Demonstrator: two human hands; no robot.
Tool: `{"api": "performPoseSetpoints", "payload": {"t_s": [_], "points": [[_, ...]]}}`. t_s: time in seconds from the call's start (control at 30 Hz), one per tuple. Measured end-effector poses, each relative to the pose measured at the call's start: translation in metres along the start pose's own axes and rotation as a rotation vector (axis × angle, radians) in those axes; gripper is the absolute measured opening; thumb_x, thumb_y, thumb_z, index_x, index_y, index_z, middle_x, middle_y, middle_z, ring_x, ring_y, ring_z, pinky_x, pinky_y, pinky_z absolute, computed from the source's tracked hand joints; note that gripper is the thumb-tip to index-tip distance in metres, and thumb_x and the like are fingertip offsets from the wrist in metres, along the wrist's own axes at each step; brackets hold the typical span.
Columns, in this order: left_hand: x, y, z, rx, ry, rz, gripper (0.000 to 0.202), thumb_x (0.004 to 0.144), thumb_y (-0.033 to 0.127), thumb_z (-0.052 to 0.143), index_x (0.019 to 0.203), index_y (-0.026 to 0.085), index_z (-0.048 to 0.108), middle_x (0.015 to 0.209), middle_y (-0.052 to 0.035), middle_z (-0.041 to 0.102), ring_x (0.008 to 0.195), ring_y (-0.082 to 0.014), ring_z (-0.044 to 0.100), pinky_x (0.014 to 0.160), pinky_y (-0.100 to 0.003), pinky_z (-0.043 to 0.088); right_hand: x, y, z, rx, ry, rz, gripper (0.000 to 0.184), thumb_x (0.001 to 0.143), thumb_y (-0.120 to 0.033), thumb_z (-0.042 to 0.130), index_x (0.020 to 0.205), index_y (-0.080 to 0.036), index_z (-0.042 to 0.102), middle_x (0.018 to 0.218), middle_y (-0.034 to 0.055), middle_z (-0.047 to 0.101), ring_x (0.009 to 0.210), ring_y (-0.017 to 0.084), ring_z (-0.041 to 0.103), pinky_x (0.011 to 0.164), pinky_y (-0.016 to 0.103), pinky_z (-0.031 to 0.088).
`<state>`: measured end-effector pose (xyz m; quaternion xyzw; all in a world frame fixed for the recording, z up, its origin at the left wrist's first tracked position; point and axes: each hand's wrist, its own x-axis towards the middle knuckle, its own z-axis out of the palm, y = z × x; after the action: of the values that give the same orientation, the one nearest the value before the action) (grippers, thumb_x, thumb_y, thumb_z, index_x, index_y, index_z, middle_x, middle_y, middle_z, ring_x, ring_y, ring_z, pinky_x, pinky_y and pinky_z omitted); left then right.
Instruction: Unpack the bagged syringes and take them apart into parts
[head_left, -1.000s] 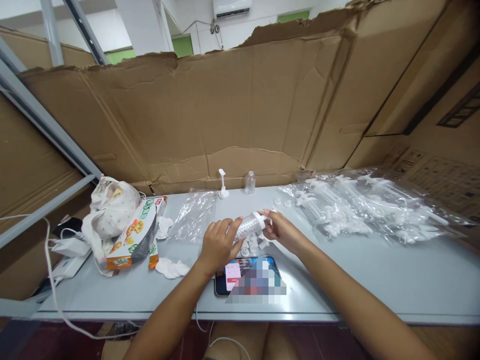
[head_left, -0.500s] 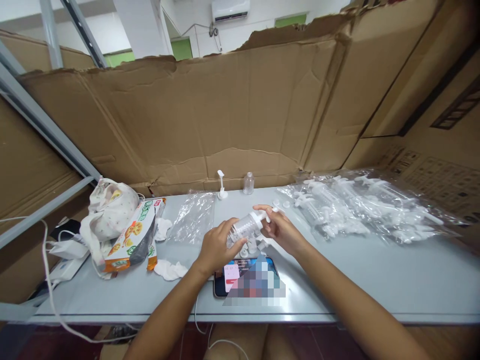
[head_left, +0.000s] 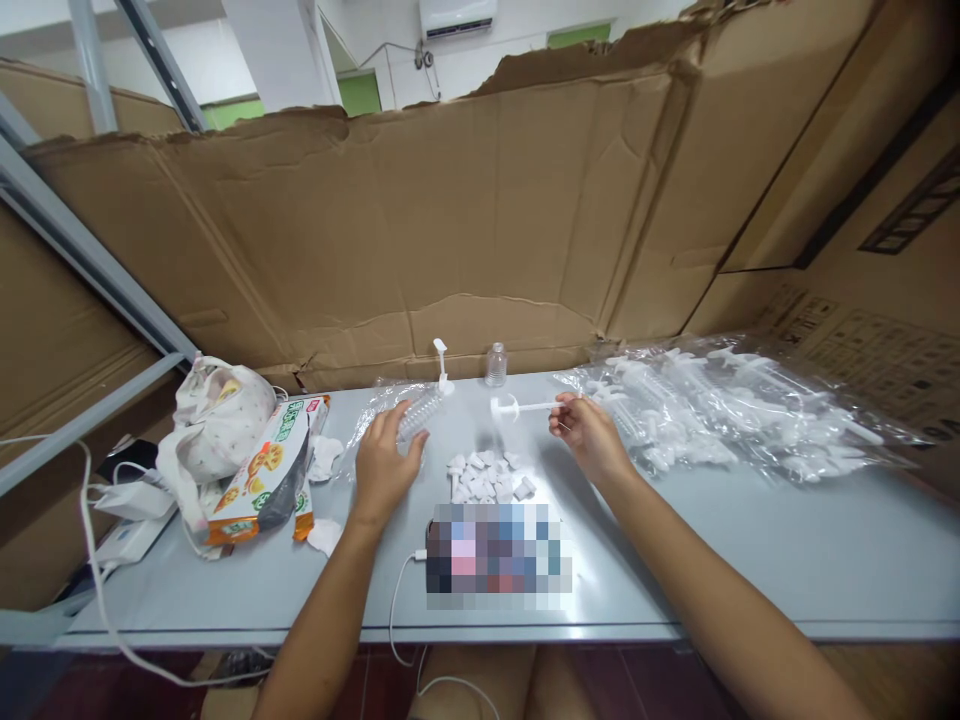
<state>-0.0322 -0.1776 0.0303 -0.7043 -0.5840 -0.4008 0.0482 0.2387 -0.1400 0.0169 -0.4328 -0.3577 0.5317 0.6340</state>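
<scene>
A clear ribbed plastic bottle lies between the thumb and fingers of my left hand, just above a flat clear plastic bag. My right hand pinches the end of the long stem of a white plastic cap-and-stem part; its round cap points left, away from the fingers. Below, between my hands, is a pile of small white plastic pieces. Farther back stand a white stemmed part and a second clear bottle.
Bags of white and clear plastic parts cover the right rear of the table. A phone, pixelated, lies in front with a cable. On the left are a snack package, a cloth bag and crumpled tissues. Cardboard walls the back.
The bottle and the white cap-and-stem part, together before, are now apart. My left hand has moved left with the bottle, my right slightly right with the white part. The pile is uncovered.
</scene>
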Motion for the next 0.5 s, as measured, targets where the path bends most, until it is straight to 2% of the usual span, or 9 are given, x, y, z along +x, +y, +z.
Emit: {"api": "performPoseSetpoints", "payload": {"t_s": [0.1,0.27,0.37,0.5], "points": [[0.001,-0.003,-0.001,-0.054,0.026,-0.086,0.041,0.083,0.031,0.059,0.123,0.024,0.05,0.118,-0.0071,0.061,0.108,-0.0245,0.058,0.093,-0.041,0.045,0.0,0.005,0.002,-0.094,-0.019,-0.016,0.022,0.064,-0.036,0.067,0.072,-0.021,0.052,0.068,-0.001,0.058,0.057,0.012,0.052,0.052,0.024,0.038],[-0.002,-0.001,0.003,-0.158,-0.045,-0.187,0.041,0.082,0.031,0.059,0.12,0.023,0.046,0.116,-0.0073,0.062,0.109,-0.0244,0.058,0.091,-0.041,0.047,-0.005,0.014,0.008,-0.267,-0.141,-0.047,0.027,0.066,-0.04,0.068,0.073,-0.019,0.054,0.072,0.0016,0.062,0.06,0.013,0.057,0.054,0.025,0.04],[-0.001,-0.002,0.004,-0.162,-0.026,-0.18,0.039,0.082,0.029,0.058,0.118,0.021,0.048,0.118,-0.0092,0.059,0.11,-0.0239,0.057,0.091,-0.04,0.046,-0.003,0.016,0.007,-0.298,-0.137,-0.11,0.031,0.068,-0.045,0.067,0.08,-0.019,0.056,0.074,0.0015,0.062,0.062,0.013,0.057,0.055,0.026,0.041],[0.003,-0.005,0.005,-0.16,-0.017,-0.174,0.042,0.08,0.029,0.061,0.12,0.02,0.05,0.114,-0.009,0.058,0.096,-0.0204,0.06,0.084,-0.036,0.049,0.009,0.012,0.009,-0.358,-0.102,-0.238,0.03,0.073,-0.046,0.063,0.085,-0.019,0.056,0.076,0.0014,0.061,0.065,0.014,0.058,0.057,0.026,0.043]]}}
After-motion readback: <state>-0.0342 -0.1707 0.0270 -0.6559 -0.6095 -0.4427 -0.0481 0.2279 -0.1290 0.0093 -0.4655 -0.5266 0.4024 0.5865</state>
